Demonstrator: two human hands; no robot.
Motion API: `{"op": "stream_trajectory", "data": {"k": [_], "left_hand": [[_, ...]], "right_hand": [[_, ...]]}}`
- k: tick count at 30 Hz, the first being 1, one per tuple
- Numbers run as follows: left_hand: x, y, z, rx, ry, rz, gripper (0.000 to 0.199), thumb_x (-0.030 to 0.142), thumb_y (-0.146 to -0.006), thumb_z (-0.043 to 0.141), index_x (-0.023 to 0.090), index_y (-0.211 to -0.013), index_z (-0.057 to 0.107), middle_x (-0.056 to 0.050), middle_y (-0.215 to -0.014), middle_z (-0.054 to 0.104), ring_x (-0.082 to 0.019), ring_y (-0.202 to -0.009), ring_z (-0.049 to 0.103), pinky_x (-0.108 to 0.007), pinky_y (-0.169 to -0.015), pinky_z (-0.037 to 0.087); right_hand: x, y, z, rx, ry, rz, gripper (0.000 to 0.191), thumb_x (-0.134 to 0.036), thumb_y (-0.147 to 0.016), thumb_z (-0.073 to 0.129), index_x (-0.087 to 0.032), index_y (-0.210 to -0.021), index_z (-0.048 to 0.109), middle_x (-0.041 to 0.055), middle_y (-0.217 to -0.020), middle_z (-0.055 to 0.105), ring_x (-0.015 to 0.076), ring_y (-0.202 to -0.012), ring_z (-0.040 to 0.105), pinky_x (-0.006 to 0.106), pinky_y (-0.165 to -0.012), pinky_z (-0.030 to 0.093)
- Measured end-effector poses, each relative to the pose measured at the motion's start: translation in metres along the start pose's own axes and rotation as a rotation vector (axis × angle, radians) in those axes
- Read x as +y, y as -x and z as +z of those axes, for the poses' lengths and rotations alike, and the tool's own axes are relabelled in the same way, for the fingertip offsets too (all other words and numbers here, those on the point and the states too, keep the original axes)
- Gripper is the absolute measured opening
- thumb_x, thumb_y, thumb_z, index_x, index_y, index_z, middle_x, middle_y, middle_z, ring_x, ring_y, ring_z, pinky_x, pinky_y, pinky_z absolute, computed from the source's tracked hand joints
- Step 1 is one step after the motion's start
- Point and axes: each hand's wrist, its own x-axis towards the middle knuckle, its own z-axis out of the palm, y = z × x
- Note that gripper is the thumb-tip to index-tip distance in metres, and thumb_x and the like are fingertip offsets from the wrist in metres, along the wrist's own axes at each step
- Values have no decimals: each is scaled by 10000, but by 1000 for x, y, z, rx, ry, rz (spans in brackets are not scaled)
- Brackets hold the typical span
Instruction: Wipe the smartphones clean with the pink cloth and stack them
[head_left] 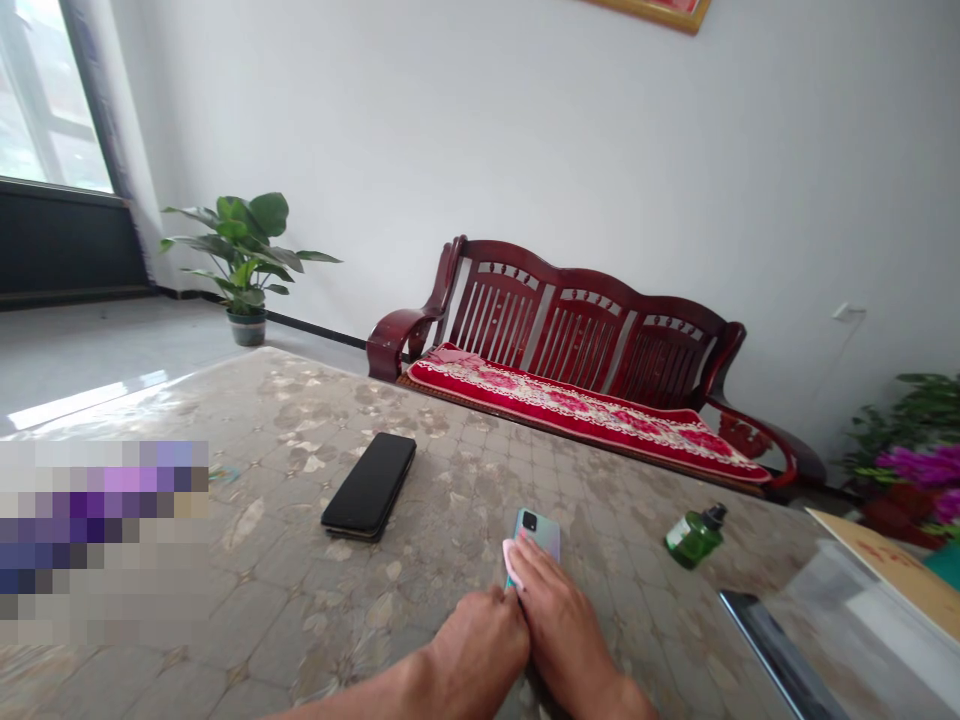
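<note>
A pale mint, shiny phone (547, 530) lies back side up on the table in front of me, its dark camera block at the far left corner. My right hand (559, 605) lies over it with the fingers together, pressing a small pink cloth (511, 562) against the phone's back. My left hand (484, 635) is closed at the phone's near left edge, touching the right hand. Its fingertips are partly hidden, as is the near part of the phone. Left of both hands rests a larger black phone (371, 485), screen up.
A green bottle (695, 537) with a black top is on the table (300, 590) at right. Beyond it are a dark slim device (776, 650) and a clear plastic-covered box (862, 620). A pixelated patch covers the left. Behind stand a red wooden bench (577, 325) and a potted plant (247, 255).
</note>
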Motion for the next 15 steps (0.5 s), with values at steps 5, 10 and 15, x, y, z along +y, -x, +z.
{"op": "stream_trajectory", "data": {"k": [5,10,15], "left_hand": [[1,1,-5,-28,-2,-6,275,69,-764,641,66,-1034,693,-188,-1029,695,-305,-908,666,-387,-757,588],[-2,2,-4,-38,18,22,174,91,-743,667,92,-913,703,-152,-937,705,-292,-876,673,-375,-767,582],[-4,-2,10,43,52,-29,146,90,-767,657,120,-899,713,-154,-919,715,-288,-829,685,-382,-746,580]], "right_hand": [[1,4,-9,-53,1,-26,488,-123,-917,402,-216,-1382,515,61,-1415,522,206,-1311,478,400,-1125,371],[7,-19,-9,-6,42,59,464,-113,-923,375,-172,-1350,549,99,-1394,541,220,-1294,497,429,-1118,375],[0,-1,-13,-74,7,-11,515,-78,-876,418,-170,-1372,524,88,-1408,526,210,-1306,483,386,-1119,384]]}}
